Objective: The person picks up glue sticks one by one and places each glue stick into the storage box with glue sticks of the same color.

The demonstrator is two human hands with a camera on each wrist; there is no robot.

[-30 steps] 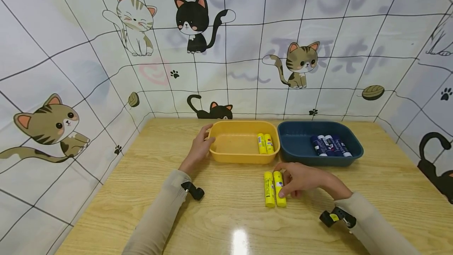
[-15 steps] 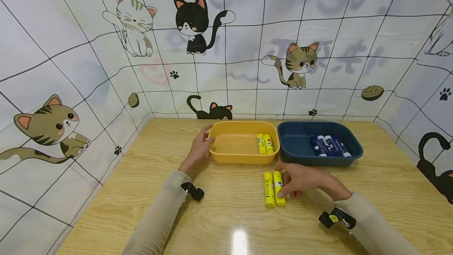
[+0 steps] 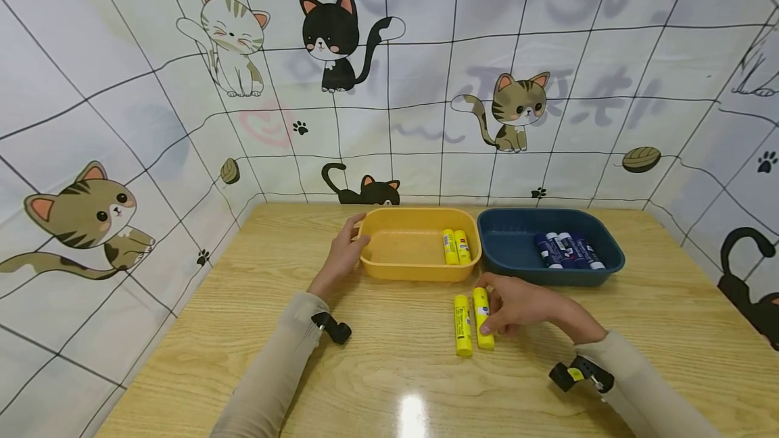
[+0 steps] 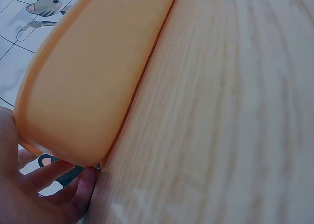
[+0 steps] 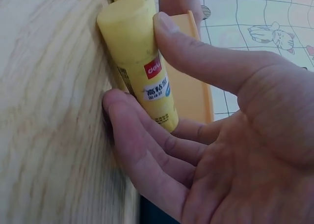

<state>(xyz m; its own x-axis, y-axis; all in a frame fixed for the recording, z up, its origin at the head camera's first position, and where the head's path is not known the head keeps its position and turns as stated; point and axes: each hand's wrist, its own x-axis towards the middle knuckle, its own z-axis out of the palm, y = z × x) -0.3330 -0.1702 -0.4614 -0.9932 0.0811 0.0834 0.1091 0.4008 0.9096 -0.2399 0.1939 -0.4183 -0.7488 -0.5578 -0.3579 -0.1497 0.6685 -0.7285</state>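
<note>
My right hand (image 3: pixel 517 303) pinches a yellow glue stick (image 3: pixel 482 323) between thumb and fingers, in front of the two trays. In the right wrist view the thumb presses this glue stick (image 5: pixel 147 62) near its wide end, and its red and white label shows. A second yellow glue stick (image 3: pixel 462 326) lies just left of it on the table. My left hand (image 3: pixel 341 255) holds the left end of the yellow tray (image 3: pixel 402 272). In the left wrist view its thumb is at the tray's rim and its fingers are against the outer end wall.
Inside the yellow tray two yellow glue sticks (image 3: pixel 456 247) lie side by side at the right end. The dark blue tray (image 3: pixel 511 269) stands against it on the right, with several blue glue sticks (image 3: pixel 569 251). A cat-patterned wall (image 3: pixel 420 120) rises behind the wooden table (image 3: pixel 365 370).
The right hand has shifted the pinched glue stick slightly away and to the right, widening the gap from its neighbour. The left hand and both trays stay in place.
</note>
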